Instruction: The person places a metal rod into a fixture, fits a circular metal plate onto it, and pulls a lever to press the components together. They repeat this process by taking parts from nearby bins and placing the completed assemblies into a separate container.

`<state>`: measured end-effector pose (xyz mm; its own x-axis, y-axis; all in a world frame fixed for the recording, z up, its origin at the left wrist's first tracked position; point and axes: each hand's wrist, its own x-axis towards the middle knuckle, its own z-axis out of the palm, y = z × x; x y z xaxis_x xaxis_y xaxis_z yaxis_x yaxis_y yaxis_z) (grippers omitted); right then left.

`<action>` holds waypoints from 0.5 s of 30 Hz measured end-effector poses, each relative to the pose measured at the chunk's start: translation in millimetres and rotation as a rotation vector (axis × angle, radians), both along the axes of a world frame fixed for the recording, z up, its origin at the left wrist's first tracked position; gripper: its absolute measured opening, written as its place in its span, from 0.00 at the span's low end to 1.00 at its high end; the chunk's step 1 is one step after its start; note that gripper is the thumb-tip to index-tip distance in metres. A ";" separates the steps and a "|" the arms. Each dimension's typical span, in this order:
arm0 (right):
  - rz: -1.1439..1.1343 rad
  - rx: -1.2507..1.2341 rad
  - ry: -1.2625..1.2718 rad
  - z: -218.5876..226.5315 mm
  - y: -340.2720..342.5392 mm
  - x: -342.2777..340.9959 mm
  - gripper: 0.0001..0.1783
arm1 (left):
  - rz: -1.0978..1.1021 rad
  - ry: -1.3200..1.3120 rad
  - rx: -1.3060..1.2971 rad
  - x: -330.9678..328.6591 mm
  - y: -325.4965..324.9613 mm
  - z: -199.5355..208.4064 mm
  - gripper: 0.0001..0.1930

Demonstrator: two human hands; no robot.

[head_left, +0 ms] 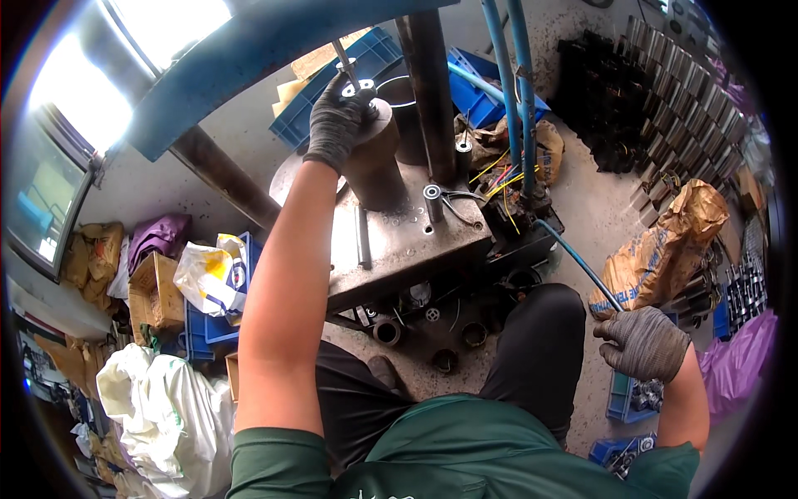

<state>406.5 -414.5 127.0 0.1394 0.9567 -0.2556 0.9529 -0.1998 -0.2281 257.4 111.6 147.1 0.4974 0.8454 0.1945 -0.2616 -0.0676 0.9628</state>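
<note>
My left hand [334, 125], in a grey knit glove, reaches up to the top of a thick steel cylinder [370, 162]. Its fingers close round a small silver metal part [359, 86], partly hidden by the glove. A thin steel rod [341, 51] with a collar meets that part from above. Low on the right, my gloved right hand [644, 343] is closed round the end of a long blue lever [579, 266]. The cylinder stands on a heavy steel press table [399, 241], where a loose steel bar [363, 237] and a short part with a bearing [432, 193] also rest.
A blue press beam [249, 66] crosses overhead, with a dark steel column [428, 100] behind the cylinder. Pliers [461, 200] and coloured wires [503, 183] lie at the table's right. Stacked metal sleeves [665, 91], a brown paper sack [661, 249] and a white sack [166, 407] stand around.
</note>
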 end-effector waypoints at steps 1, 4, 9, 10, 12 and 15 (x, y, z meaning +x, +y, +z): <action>-0.050 0.016 0.035 8.0 4.2 -3.8 0.17 | 0.002 0.001 -0.025 -1.0 -1.1 0.3 0.26; -0.047 0.117 0.039 1.8 1.5 0.5 0.18 | -0.013 -0.027 -0.067 -2.2 0.4 0.3 0.27; 0.014 -0.017 -0.024 0.6 -0.1 1.2 0.18 | -0.039 -0.017 -0.080 -0.7 3.6 -1.3 0.28; 0.020 -0.008 -0.026 1.6 1.8 1.2 0.18 | -0.043 -0.031 -0.083 -1.6 4.5 -2.9 0.28; -0.045 0.046 0.031 5.3 5.6 -0.2 0.18 | -0.042 -0.040 -0.080 -3.6 7.2 -5.0 0.28; 0.042 0.048 -0.040 -2.8 0.7 1.3 0.16 | -0.039 -0.032 -0.083 -2.5 9.5 -5.1 0.29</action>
